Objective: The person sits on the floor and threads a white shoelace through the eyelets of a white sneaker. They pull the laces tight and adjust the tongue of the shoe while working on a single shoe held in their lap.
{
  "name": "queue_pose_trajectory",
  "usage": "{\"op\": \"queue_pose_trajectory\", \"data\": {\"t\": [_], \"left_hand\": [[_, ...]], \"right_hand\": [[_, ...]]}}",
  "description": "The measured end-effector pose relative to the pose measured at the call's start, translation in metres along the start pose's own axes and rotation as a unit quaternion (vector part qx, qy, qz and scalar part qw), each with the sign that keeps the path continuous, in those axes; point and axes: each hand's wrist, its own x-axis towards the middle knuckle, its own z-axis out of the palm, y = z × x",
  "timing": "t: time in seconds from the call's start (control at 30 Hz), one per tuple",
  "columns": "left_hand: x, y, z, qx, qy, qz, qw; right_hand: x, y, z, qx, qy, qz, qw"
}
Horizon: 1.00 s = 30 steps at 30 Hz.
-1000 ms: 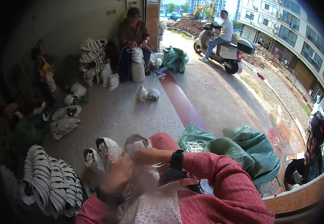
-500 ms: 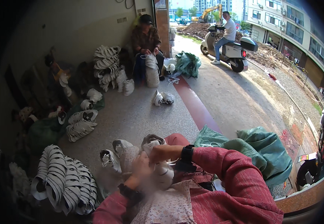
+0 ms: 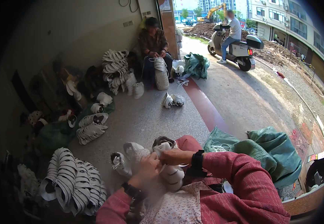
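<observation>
While the right hand (image 3: pixel 175 156) grasps a white shoe upper (image 3: pixel 172 177) beside the pink-clad knee (image 3: pixel 188 143), the left hand (image 3: pixel 149 168) sits against it, its grip too blurred to tell. Green sacking (image 3: pixel 275 156) lies rightward; farther off, two uppers (image 3: pixel 178 99) rest on the floor (image 3: pixel 143 121) before a seated co-worker (image 3: pixel 153 41).

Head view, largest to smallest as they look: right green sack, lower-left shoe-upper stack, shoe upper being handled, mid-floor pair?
1. Right green sack and lower-left stack of white shoe uppers: too alike to rank.
2. Handled white shoe upper, partly covered.
3. Mid-floor white shoe-upper pair, though farther away.
</observation>
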Motion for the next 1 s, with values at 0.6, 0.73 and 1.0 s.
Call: {"op": "queue_pose_trajectory", "data": {"t": [0.6, 0.73, 1.0], "left_hand": [[0.004, -0.013, 0.003, -0.144, 0.010, 0.001, 0.990], [0.013, -0.009, 0.001, -0.241, -0.020, -0.074, 0.968], [0.033, -0.002, 0.006, -0.190, -0.086, -0.147, 0.967]], "right_hand": [[-0.013, -0.007, -0.015, 0.354, 0.018, 0.172, 0.919], [-0.032, -0.007, -0.037, 0.529, 0.143, 0.165, 0.820], [-0.040, -0.013, -0.128, 0.506, 0.300, 0.079, 0.805]]}}
